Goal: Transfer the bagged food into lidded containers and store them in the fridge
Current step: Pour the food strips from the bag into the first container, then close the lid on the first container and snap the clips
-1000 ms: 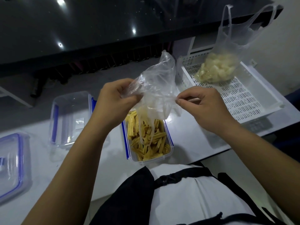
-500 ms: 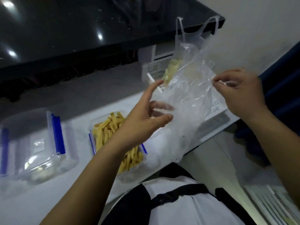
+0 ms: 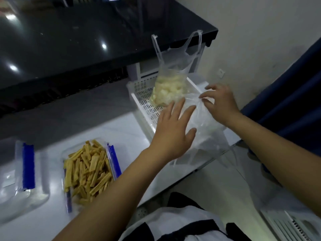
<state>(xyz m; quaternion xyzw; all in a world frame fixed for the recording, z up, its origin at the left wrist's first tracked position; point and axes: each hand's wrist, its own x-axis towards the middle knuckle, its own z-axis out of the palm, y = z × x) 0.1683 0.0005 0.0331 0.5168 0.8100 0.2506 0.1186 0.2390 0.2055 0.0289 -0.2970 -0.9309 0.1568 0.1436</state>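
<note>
**Now set the empty bag aside and go for the full one**

Broadly, the white bench (image 3: 121, 129) carries everything. At its right end sits the perforated white tray (image 3: 147, 108), with the full bag (image 3: 166, 91) of pale food chunks standing upright in it, handles up. Toward the near left edge sits the open container (image 3: 88, 169), filled with yellow sticks and not yet lidded; an empty container (image 3: 22, 173) lies just beside it on the left. The emptied clear bag (image 3: 206, 131) is draped over the tray's near corner. The right hand (image 3: 220, 103) pinches its gathered edge, fingers clamped on the film. The left hand (image 3: 173, 131) rests flat on it, fingers spread apart. Best, I judge, to crumple it clear of the tray before lifting the full bag.
</note>
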